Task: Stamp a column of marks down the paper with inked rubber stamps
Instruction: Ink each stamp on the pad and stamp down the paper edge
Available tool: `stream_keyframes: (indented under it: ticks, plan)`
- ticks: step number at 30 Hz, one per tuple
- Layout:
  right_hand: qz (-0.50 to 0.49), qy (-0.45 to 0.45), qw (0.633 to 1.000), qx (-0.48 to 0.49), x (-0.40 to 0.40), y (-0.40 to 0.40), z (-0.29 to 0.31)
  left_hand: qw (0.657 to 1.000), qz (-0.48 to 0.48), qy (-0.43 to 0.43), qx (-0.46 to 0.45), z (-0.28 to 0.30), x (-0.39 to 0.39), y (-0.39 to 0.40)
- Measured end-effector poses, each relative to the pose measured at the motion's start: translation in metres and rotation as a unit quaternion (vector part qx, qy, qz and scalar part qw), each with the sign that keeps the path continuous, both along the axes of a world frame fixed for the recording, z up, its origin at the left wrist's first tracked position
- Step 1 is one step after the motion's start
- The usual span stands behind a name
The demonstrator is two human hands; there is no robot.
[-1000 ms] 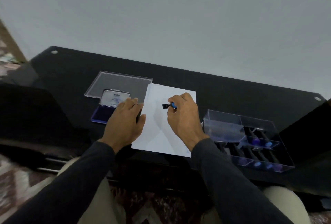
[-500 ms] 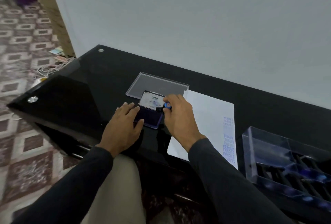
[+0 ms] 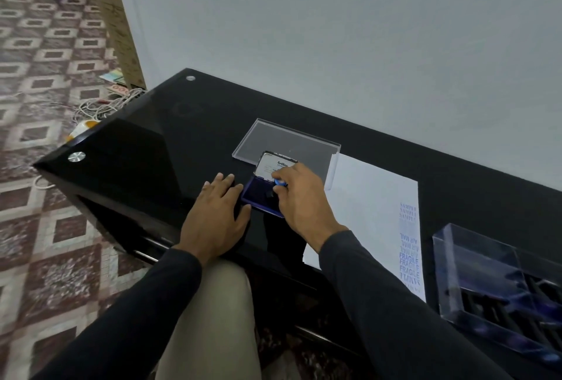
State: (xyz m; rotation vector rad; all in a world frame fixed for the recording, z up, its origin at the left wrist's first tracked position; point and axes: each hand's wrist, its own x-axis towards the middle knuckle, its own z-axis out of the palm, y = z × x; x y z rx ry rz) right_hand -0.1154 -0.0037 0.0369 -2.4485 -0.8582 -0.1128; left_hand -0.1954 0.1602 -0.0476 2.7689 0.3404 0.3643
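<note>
Ink pad (image 3: 262, 197) sits open on the black glass table (image 3: 170, 136), its lid propped up behind it with the Artline label showing, and a clear flat cover (image 3: 273, 142) lies just beyond. Your right hand (image 3: 299, 197) is over the pad, fingers curled round a small rubber stamp (image 3: 278, 183) with a blue cap; its dark lower end points down at the inked surface, though you cannot tell from here whether it touches. Your left hand (image 3: 217, 212) lies flat on the table just beside the pad's left edge, fingers straight and slightly spread, the thumb close to the pad's near corner.

To the right of the pad lies the white sheet of paper (image 3: 371, 197), its near edge reaching the table's front. Down its right margin runs a column of blue marks (image 3: 409, 246): SAMPLE at the top, then AIR MAIL printed upside down, then FRAGILE, and another faint word below. Further right stands a clear plastic stamp case (image 3: 474, 261) holding more dark-handled stamps with blue ends, blurred at the frame's edge.

Past the table's left corner, white cables (image 3: 100, 106) lie on the patterned tiled floor (image 3: 45, 75).
</note>
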Motion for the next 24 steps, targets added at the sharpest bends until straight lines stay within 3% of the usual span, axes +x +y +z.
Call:
stream_keyframes:
  ticks: [24]
  plan:
    - [0.011, -0.004, 1.000, -0.011, 0.0083, 0.0024, -0.0008, 1.000, 0.012, -0.026, 0.002, -0.0047, 0.0000, -0.0001]
